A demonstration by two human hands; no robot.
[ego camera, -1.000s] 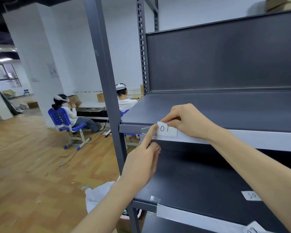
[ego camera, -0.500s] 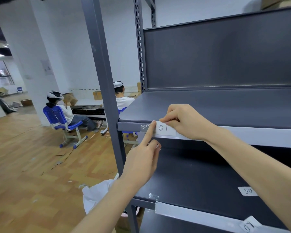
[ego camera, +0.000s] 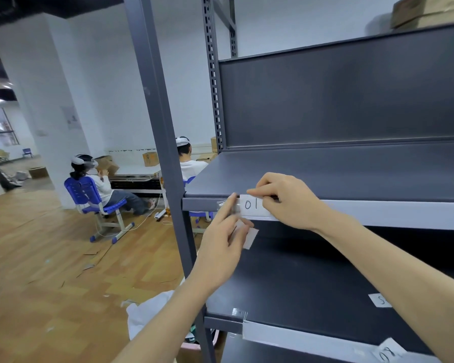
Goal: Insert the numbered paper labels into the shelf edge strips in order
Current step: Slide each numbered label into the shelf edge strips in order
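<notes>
White paper marked "01", the label (ego camera: 252, 205), sits at the left end of the shelf edge strip (ego camera: 378, 214) on the middle shelf (ego camera: 325, 174), not yet seated flat, by my judgement. The right hand (ego camera: 290, 203) pinches its upper right corner between thumb and forefinger, at the top lip of the strip. The left hand (ego camera: 224, 244) has its forefinger stretched up against the label's left edge, the other fingers curled on what looks like a spare slip of paper (ego camera: 249, 238), too blurred to read.

To do this step well, the lower edge of the label probably wants tucking behind the bottom lip first, then the top edge eased under the upper lip, with the left forefinger steadying the end so the paper does not skew or crease. Light pressure should do; thin paper buckles easily.

Just left of the label the strip ends, and the grey upright post (ego camera: 165, 153) stands near, so the left hand has little room on that side. To the right the strip runs bare and open, good room for sliding. Below, a lower strip (ego camera: 299, 336) carries another label (ego camera: 387, 356), and a slip (ego camera: 380, 300) lies on the lower shelf (ego camera: 299, 297).
</notes>
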